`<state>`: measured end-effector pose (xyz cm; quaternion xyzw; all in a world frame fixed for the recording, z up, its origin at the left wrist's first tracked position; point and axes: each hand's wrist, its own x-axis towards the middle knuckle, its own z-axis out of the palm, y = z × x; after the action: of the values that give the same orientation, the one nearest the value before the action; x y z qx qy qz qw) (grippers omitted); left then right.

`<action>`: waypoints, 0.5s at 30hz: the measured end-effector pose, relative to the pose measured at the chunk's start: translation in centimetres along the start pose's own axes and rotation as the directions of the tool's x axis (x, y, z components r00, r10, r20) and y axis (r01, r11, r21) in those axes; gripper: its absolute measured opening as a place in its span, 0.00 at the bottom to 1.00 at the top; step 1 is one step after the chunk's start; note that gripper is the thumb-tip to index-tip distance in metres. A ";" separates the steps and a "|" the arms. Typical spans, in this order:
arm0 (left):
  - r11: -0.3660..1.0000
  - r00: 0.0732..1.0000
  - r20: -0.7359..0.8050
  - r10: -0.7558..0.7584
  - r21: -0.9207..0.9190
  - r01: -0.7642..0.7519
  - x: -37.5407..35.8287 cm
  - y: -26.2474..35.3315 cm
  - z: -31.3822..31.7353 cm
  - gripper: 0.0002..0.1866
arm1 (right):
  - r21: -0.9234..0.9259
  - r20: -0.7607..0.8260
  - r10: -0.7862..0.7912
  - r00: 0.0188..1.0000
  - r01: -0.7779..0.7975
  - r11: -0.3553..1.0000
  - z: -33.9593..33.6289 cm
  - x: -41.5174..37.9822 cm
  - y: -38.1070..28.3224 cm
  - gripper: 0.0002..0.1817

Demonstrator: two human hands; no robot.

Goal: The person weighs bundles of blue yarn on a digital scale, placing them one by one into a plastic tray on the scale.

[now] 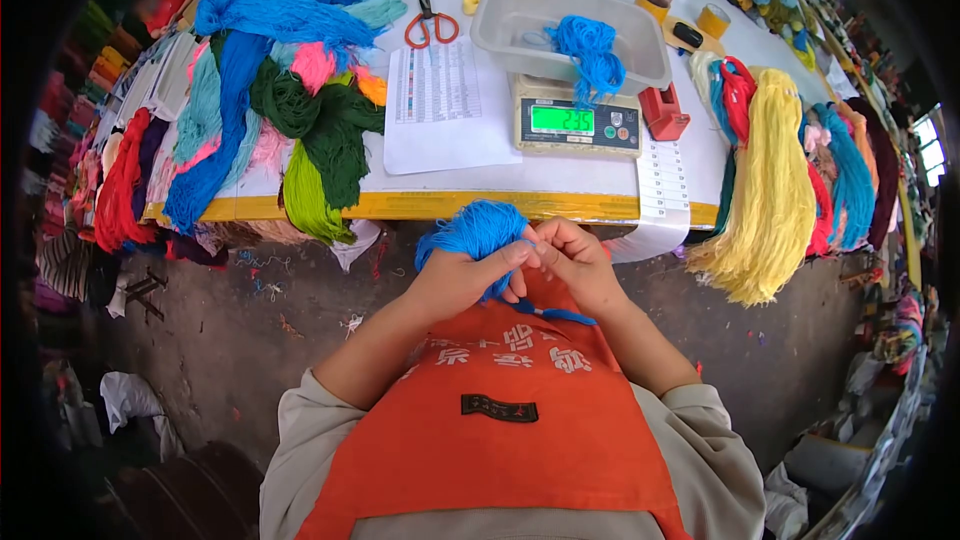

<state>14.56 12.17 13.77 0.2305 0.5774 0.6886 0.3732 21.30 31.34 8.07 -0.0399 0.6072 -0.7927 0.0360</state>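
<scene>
Just in front of the table edge, my left hand (462, 278) is closed round a bundle of bright blue yarn (478, 224). A thin tail of the bundle hangs below, over the orange apron. My right hand (582, 258) meets the left fingertips with thumb and finger pinched together; what lies in that pinch is too small to make out. Beyond my hands stands a digital scale (522, 130) with a lit green display. It carries a clear plastic tub (640, 32) with more blue yarn (588, 48) draped over its near side.
Colourful yarn hanks (320, 90) are heaped at the table's left; a yellow hank (770, 180) hangs over the right edge. Red-handled scissors (432, 28) lie behind a printed sheet (435, 90). A label strip (662, 190) runs off the edge beside a red dispenser (663, 112).
</scene>
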 end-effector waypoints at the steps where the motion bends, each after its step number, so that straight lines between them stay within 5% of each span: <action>1: 1.000 1.000 -0.002 -0.002 0.000 0.002 0.0 -0.2 0.0 0.11 | 0.002 0.001 0.002 1.000 -0.002 1.000 0.0 0.0 0.2 0.06; 15: 0.993 0.984 -0.159 -0.084 -0.095 0.070 0.4 -2.3 0.0 0.12 | -0.020 -0.144 0.054 0.988 -0.058 0.998 0.1 -0.1 1.7 0.04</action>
<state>14.89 12.61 11.52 0.1342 0.5831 0.7152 0.3612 21.44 30.87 6.48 0.0336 0.6186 -0.7849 0.0141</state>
